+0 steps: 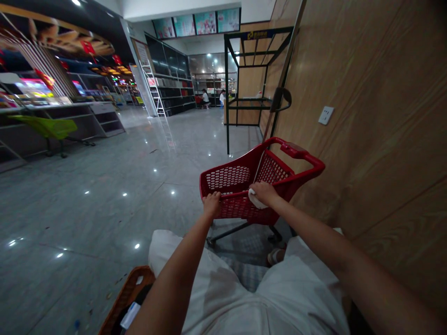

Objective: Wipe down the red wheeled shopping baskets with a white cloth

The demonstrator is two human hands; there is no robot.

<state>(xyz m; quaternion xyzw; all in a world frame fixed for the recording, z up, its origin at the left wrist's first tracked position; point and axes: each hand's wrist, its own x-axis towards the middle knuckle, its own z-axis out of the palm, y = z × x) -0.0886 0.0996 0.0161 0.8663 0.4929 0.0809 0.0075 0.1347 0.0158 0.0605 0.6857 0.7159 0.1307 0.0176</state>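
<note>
A red plastic shopping cart [230, 204] with perforated basket walls stands side-on before my knees, its handle toward the wood-panelled wall. My left hand [212, 204] is closed over the near rim of the basket, close to its left end. Farther right on that same rim, my right hand [264, 192] is closed on a white cloth [256, 200], pressed against the red plastic. Part of the cloth is hidden under the fingers. The basket's inside shows only in part.
A wood-panelled wall [377, 139] rises close on my right. Behind the cart stand a dark metal frame [227, 102] and a long-handled dustpan [277, 99]. An orange basket [134, 284] sits by my left leg. A green cart [52, 126] is farther left; people are at the back.
</note>
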